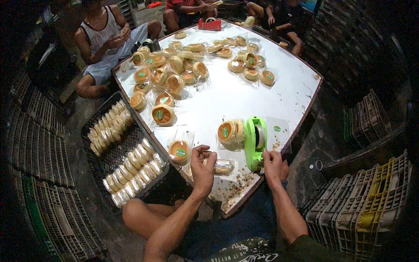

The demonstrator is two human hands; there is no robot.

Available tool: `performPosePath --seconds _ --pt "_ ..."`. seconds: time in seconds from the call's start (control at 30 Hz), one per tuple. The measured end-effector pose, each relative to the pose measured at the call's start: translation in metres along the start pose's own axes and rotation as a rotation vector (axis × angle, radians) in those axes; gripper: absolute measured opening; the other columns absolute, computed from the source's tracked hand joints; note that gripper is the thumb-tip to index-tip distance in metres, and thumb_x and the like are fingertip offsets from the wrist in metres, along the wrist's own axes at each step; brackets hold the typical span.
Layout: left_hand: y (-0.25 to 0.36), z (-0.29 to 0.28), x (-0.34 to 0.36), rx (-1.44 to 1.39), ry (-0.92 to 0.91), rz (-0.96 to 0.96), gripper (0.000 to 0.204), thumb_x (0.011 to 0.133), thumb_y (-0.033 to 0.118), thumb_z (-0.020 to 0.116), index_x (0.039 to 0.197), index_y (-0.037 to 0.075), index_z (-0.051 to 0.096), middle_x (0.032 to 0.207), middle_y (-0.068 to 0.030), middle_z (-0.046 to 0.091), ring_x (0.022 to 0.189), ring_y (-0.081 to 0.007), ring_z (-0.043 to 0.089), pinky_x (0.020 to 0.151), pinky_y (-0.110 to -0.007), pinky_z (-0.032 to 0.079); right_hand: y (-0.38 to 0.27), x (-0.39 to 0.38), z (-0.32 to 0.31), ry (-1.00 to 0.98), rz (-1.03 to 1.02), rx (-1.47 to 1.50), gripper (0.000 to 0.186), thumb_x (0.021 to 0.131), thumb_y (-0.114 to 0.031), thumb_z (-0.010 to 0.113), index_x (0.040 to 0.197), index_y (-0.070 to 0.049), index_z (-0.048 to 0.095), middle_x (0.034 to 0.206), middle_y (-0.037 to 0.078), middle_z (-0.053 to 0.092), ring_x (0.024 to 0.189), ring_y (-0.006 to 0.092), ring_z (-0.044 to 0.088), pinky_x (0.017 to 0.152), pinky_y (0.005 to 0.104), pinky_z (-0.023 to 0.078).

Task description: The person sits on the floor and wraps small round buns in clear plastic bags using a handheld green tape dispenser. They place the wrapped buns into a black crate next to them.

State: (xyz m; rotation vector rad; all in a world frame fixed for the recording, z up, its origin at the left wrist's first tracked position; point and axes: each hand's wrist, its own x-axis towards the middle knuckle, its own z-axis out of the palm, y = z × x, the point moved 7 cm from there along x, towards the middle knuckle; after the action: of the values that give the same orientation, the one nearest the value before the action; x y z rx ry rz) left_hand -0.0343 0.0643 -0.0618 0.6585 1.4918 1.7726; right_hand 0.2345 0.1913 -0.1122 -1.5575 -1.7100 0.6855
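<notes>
Near the table's front edge, a bun in a clear plastic wrapper (224, 166) lies on its side. My left hand (203, 169) rests against its left end with curled fingers; part of the wrapper is hidden behind the hand. My right hand (273, 166) is closed in a pinch at the near end of a green tape dispenser (252, 150). Whatever sits between those fingertips is too small to make out. A roll of tape (259, 136) sits in the dispenser. Just beyond it on the left are bagged buns (230, 131), and another bagged bun (179, 151) lies left of my left hand.
Bagged buns (174, 83) crowd the white table's (209, 102) far left, with more bagged buns (250, 61) at its far middle. A black crate (126, 150) holds rows of wrapped buns on the left. Stacked crates (362, 205) stand on the right. Several people sit around the far side.
</notes>
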Motion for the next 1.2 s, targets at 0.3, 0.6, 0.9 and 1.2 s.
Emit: performPosePath --seconds 0.3,0.6,0.9,1.2 --pt "-0.002 -0.001 0.007 0.001 0.057 0.028 0.024 0.090 0.010 0.061 0.110 -0.001 0.052 0.095 -0.0064 0.055 0.090 -0.0137 0.053 0.082 -0.029 0.044 0.025 -0.062 0.013 -0.163 0.443 0.491 0.024 0.087 -0.020 0.068 0.081 0.002 0.064 0.097 0.013 0.059 0.093 0.0239 0.056 0.086 0.0359 0.044" --pt "0.021 0.000 -0.007 0.202 0.072 0.099 0.025 0.089 0.010 0.062 0.109 -0.001 0.051 0.095 -0.0074 0.057 0.091 -0.0149 0.055 0.081 -0.030 0.046 -0.153 -0.069 0.064 -0.228 0.005 0.692 0.027 0.086 -0.010 0.065 0.111 -0.001 0.057 0.105 0.008 0.053 0.098 0.0163 0.054 0.084 0.0324 0.047" --pt "-0.001 0.011 0.041 -0.396 -0.271 -0.321 0.053 0.092 0.025 0.064 0.132 -0.003 0.044 0.121 -0.0170 0.059 0.109 -0.0242 0.059 0.095 -0.036 0.049 -0.130 -0.031 0.093 -0.455 0.341 1.185 0.027 0.088 -0.003 0.059 0.113 -0.006 0.051 0.109 0.008 0.056 0.099 0.0179 0.056 0.086 0.0296 0.047" --pt "-0.065 -0.016 0.119 0.597 0.146 -0.054 0.085 0.078 0.035 0.074 0.140 -0.006 0.032 0.134 -0.0286 0.046 0.125 -0.0384 0.046 0.105 -0.043 0.037 -0.101 -0.025 0.017 -0.234 0.217 0.791 0.016 0.094 -0.010 0.057 0.108 -0.003 0.051 0.121 0.011 0.055 0.103 0.0201 0.057 0.095 0.0351 0.045"
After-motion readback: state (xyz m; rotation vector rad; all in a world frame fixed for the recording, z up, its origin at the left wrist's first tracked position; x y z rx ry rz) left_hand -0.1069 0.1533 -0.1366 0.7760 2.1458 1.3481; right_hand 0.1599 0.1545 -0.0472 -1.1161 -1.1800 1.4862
